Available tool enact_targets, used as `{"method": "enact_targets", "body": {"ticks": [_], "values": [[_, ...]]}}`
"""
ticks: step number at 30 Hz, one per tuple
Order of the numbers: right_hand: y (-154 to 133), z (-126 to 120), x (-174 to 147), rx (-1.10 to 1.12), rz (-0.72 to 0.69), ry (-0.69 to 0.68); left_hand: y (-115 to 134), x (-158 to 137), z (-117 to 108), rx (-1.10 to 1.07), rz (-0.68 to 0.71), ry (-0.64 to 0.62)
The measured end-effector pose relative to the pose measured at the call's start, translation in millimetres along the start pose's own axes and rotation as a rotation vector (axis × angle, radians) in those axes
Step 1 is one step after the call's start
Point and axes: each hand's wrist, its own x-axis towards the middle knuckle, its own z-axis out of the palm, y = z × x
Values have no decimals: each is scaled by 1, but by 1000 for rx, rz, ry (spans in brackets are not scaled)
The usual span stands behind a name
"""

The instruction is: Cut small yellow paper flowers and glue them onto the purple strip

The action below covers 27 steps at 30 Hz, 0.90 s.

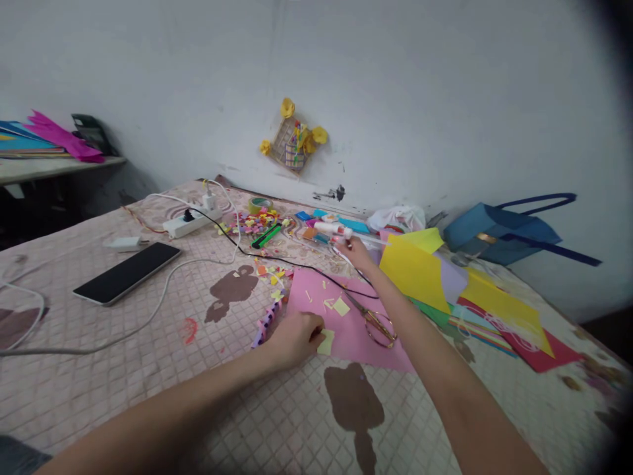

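Observation:
My left hand (295, 338) rests at the near edge of a pink paper sheet (309, 297), its fingers pinched on a small pale yellow paper piece (325, 343). Another yellow square (341, 306) and thin yellow scraps lie on the sheet. Scissors (374, 320) with gold-coloured handles lie partly spread on its right side. My right hand (360, 254) reaches past the sheet, fingers closed at the end of a white tube (329, 229) with reddish marks; its fingertips are small and partly hidden. Beside my left hand lies a purple dotted strip (266, 324).
Coloured paper sheets (415, 267) and a blue bag (499, 231) lie at the right. Small paper cutouts (250, 223), a green cutter (267, 235) and tape (260, 204) are further back. A black cable (291, 262) crosses the sheet from a power strip (190, 223). A phone (128, 272) lies left.

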Motion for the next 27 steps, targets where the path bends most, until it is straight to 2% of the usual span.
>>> {"method": "enact_targets", "body": {"ticks": [4, 9, 16, 27], "values": [[1, 23, -10, -41, -20, -82, 0, 0, 0, 4, -3, -2], [-14, 41, -21, -109, -12, -143, -1, 0, 2, 22, 5, -2], [-32, 42, -28, -165, 15, -100, -4, 0, 4, 29, 28, 16], [-9, 42, -25, -64, 20, -61, -4, 0, 3, -5, -1, 23]]}}
